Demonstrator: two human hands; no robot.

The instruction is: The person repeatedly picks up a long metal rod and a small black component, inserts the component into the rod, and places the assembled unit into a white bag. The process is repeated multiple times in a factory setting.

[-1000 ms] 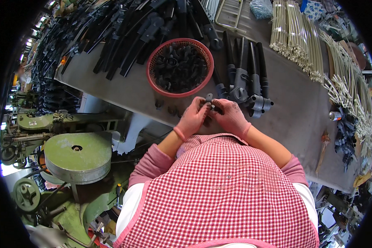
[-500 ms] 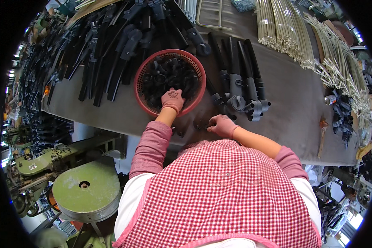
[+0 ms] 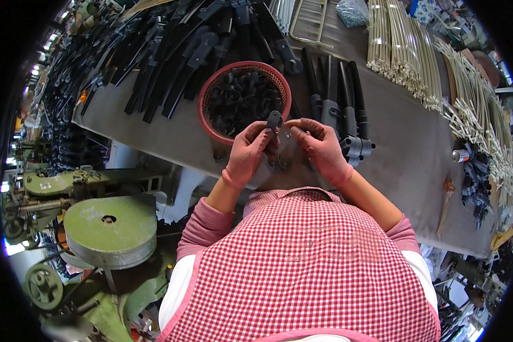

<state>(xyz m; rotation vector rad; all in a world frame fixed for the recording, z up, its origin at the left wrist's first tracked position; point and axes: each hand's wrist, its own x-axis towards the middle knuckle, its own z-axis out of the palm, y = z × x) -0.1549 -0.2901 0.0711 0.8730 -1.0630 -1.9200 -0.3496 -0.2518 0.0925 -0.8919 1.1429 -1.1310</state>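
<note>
- Left hand (image 3: 247, 155) was down in the red basket (image 3: 204, 119) half a second ago; now out, at the basket's near right side, with a dark fitting (image 3: 274, 118). Right hand (image 3: 327, 154) has risen from the table to meet it.
- Left grip: pinching the fitting between thumb and fingers, piece upright. Forearm slants up from lower left, wrist nearly straight.
- Right grip: fingers bent inward, thumb and forefinger close to the fitting, just right of the basket; cannot tell whether they pinch something small.
- Fitting: dark grey, flat tab with rounded top and a hole; overlaps the basket's near right rim in view. Lower part hidden by fingers.
- Gloves on both hands: pink, fabric, darkened at the fingertips.
- Basket: round, perforated wall, loosely filled with curved black parts (image 3: 242, 97), matt, hook-like.
- Small dark pieces (image 3: 282, 163) on the table, nearer the person than the basket; shapes unclear.
- Right of basket: dark tubes (image 3: 330, 80), straight, with thicker jointed ends toward the person.
- Left of and beyond basket: large heap of black tubes (image 3: 179, 74), some glossy.
- Far right of basket: bundled pale rods (image 3: 403, 54), thin, cut ends uneven.
- Under basket: grey table (image 3: 404, 154), smooth, scuffed.
- Left of basket, nearer the person: green machine cover (image 3: 109, 231), drum-shaped, paint worn.
</note>
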